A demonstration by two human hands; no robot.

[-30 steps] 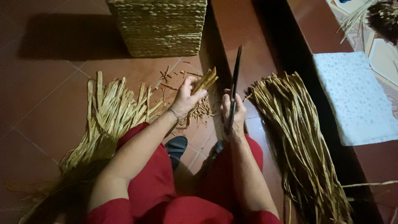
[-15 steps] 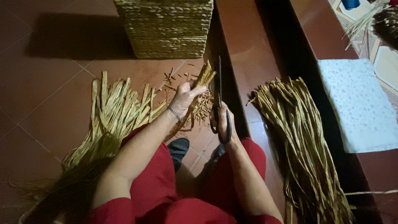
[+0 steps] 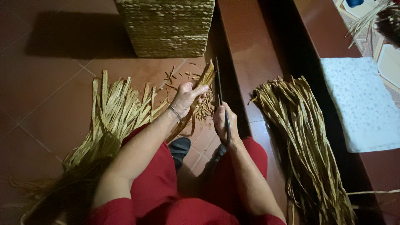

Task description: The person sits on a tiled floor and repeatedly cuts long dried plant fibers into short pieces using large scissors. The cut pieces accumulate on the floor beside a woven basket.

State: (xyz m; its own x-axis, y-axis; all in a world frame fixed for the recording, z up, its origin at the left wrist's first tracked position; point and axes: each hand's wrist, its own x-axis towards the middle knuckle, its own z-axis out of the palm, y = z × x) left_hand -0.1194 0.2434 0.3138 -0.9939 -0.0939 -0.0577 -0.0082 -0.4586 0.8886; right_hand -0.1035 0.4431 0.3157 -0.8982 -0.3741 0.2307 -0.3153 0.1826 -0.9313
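Scissors (image 3: 219, 100) have swung closer to the flat, tan straw strip (image 3: 203, 83).

Person wearing red short-sleeved top, red trousers; thin beaded bracelet (image 3: 175, 112) circling left wrist; dark shoe (image 3: 180, 148) showing between knees.

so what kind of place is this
Likely a home weaving spot on a tiled floor: a woven basket, bundles of dried straw strips, and scissors in the right hand.
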